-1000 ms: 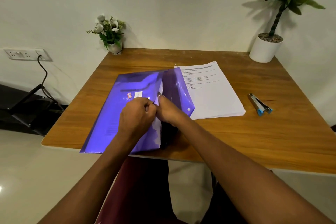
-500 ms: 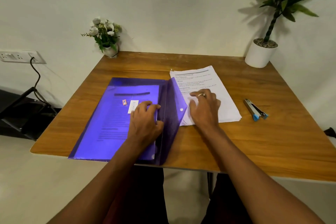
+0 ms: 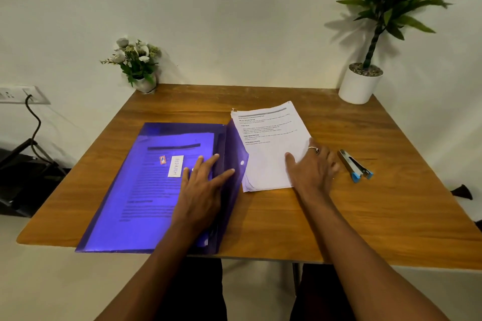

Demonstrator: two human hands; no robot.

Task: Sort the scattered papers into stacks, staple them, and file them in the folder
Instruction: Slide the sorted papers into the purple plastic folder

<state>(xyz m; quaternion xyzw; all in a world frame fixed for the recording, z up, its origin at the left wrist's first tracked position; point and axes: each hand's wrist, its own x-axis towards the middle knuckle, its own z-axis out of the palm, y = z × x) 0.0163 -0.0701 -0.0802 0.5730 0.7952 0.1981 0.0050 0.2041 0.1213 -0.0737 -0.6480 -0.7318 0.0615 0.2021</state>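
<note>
While L hand (image 3: 200, 190) presses folder (image 3: 135, 190), R hand (image 3: 313, 167) rests on papers (image 3: 268, 143).

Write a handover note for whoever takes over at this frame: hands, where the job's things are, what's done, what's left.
Left hand: open, flat on the purple folder, fingertips by its open flap.
Right hand: open, resting on the right side of the paper stack.
Stapler: on the table, right of the stack, with neither hand on it.
Done: filed sheets lie inside the folder, visible through its cover.
Left: the stack outside is not yet filed, and whether it is stapled cannot be seen. After filing it, close the flap.
</note>
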